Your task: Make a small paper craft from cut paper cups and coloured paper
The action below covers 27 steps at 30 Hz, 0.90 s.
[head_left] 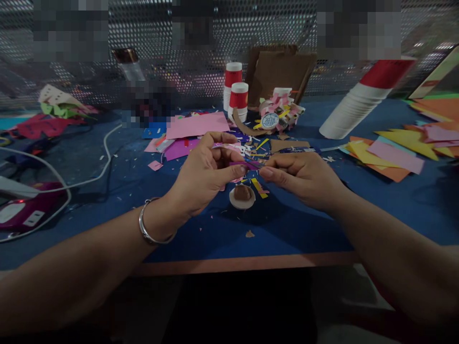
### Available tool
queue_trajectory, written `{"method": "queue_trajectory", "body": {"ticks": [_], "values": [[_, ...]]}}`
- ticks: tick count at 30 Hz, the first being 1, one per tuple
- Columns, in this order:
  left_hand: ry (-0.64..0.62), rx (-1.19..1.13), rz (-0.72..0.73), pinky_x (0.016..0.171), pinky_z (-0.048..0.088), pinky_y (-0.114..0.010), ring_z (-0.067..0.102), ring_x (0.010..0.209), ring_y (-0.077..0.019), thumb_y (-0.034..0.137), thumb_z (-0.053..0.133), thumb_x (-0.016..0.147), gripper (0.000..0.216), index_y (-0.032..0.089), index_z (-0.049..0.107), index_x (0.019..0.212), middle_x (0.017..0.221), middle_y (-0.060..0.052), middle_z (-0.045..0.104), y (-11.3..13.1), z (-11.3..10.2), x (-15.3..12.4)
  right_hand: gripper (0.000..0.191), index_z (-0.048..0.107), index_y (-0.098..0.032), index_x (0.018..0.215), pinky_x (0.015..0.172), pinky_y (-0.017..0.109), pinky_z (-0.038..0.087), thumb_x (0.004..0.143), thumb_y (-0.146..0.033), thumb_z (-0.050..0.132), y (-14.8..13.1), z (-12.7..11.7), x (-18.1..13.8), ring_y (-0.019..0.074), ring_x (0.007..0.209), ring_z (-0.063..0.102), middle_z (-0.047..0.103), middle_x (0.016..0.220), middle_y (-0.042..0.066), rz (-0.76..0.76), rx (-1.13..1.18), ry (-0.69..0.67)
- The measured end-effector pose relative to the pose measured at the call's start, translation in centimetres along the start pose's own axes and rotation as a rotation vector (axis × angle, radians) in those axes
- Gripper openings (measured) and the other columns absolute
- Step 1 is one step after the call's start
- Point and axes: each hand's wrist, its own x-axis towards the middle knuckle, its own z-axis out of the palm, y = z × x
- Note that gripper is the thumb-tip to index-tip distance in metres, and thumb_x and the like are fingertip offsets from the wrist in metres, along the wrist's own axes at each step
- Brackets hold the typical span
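Observation:
A narrow purple paper strip [253, 165] spans the gap between my two hands above the littered blue table. My left hand [211, 169] pinches it between thumb and curled fingers, a silver bangle round the wrist. Thumb and forefinger of my right hand [296, 177] are pressed together at the strip's right end. A thin dark line shows by those fingertips; its kind is unclear. Just below the hands lies a small pale round dish [242, 205] with a brown lump [243, 193] in it. Paper scraps [263, 143] in several colours lie behind the hands.
Stacked paper cups [238, 98] stand at the back beside a paper-covered craft piece [279, 112]. A long cup stack [353, 107] leans right. Coloured paper sheets [390, 155] lie at right. A white cable [103, 148] and maroon power strip [28, 208] occupy the left.

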Motion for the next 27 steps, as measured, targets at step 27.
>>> {"method": "queue_trajectory", "body": {"ticks": [27], "values": [[0.031, -0.054, -0.159, 0.063, 0.05, -0.021, 0.065, 0.068, -0.0083, 0.0, 0.076, 0.076, 0.033, 0.018, 0.061, 0.1, 0.081, 0.004, 0.065, 0.43, -0.09, -0.06, 0.063, 0.059, -0.02, 0.063, 0.055, 0.03, 0.029, 0.094, -0.074, 0.058, 0.26, -0.19, -0.08, 0.0112, 0.056, 0.04, 0.048, 0.058, -0.003, 0.003, -0.019, -0.008]]}}
